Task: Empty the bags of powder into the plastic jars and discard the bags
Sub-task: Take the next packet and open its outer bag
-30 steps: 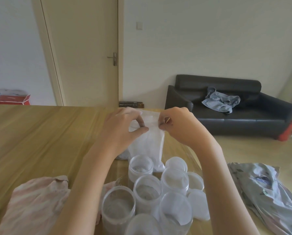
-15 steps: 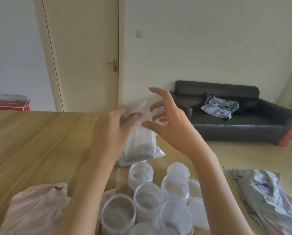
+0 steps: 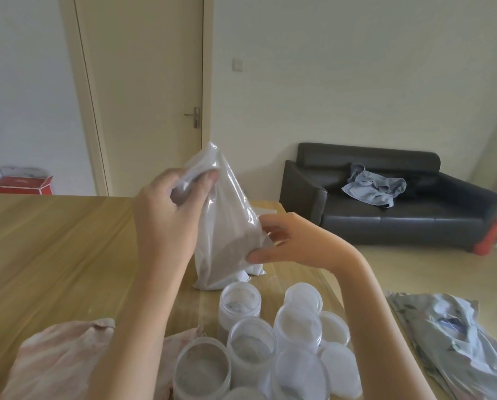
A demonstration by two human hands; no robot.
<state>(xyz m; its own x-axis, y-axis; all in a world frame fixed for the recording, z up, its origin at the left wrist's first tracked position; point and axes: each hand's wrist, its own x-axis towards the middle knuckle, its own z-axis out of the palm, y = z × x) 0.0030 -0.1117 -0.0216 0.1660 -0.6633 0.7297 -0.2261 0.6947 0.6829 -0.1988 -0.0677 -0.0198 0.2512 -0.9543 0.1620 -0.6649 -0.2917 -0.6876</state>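
A clear plastic bag (image 3: 227,238) holding grey-brown powder stands upright above the wooden table (image 3: 53,255). My left hand (image 3: 166,215) grips the bag's gathered top corner. My right hand (image 3: 285,241) holds the bag's lower right side between thumb and fingers. Several clear plastic jars (image 3: 253,345) stand open in a cluster just in front of the bag, some with powder in the bottom. White round lids (image 3: 339,373) lie at the cluster's right.
A pink striped cloth (image 3: 51,359) lies on the table at the near left. A grey patterned bag (image 3: 455,342) lies on the floor at the right. Beyond the table stand a black sofa (image 3: 386,220), a closed door (image 3: 155,96) and a red box (image 3: 22,183).
The bag was lifted off the table and stood upright. My left hand rose with its top, and my right hand let go of the top and took the lower side.
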